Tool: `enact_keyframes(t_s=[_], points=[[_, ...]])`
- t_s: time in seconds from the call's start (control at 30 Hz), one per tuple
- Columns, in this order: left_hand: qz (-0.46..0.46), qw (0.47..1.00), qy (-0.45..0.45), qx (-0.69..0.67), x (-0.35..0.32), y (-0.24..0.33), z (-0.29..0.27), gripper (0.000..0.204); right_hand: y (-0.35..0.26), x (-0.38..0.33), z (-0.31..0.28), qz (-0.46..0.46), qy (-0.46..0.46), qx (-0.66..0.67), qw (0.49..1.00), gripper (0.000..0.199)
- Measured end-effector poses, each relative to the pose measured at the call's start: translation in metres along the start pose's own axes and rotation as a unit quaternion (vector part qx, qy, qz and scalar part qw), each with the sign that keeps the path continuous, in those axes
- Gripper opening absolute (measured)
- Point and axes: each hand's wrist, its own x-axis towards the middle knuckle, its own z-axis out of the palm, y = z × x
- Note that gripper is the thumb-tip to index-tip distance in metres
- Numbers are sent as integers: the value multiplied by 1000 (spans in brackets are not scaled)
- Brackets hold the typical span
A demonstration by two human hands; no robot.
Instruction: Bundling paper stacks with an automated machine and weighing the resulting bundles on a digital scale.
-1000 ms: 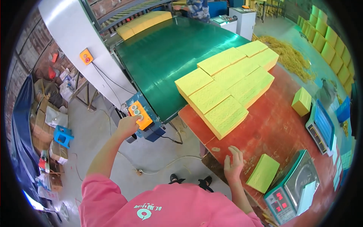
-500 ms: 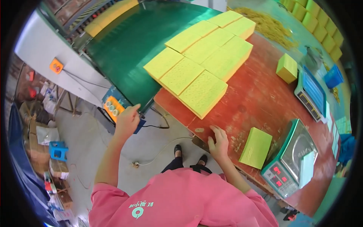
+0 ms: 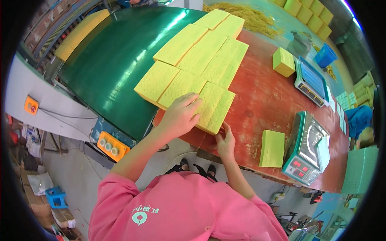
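Laid the left hand [image 3: 181, 114], fingers spread, flat on the near block [image 3: 215, 106]. Found this block at the near end of the yellow row [image 3: 201, 52], on the red table [image 3: 265, 96], with its near corner just beside the table's near edge. Kept the right hand [image 3: 226, 140] at that corner, fingers together; could not tell whether pinching or only touching.

Could probably have tipped the block over the near edge if pulled more toward the body, with so little table left under the corner. Could also have dragged the left neighbour along, since touching side to side, under a flat pressing palm. Might have bent or cracked the block if lifted by one corner only.

Had open table only to the right, as far as the small block [image 3: 272, 148] and the scale [image 3: 307, 148]. Had no room to the left or far: packed row, then the green belt [image 3: 108, 60]. Had only the drop to the floor on the near side.
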Motion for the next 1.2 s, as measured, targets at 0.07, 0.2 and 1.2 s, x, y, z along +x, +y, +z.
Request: enact_keyframes(t_s=[0.07,0.2,1.2], points=[[8,999,-30,25,13,-12,14,47,0,-3,3,-3,5,41,999,47],[29,996,-72,33,43,-20,31,55,13,6,-15,-59,75,-47,994,43],[-418,710,-128,-552,212,-358,43,68,5,23,-33,-139,138,-377,905,39]])
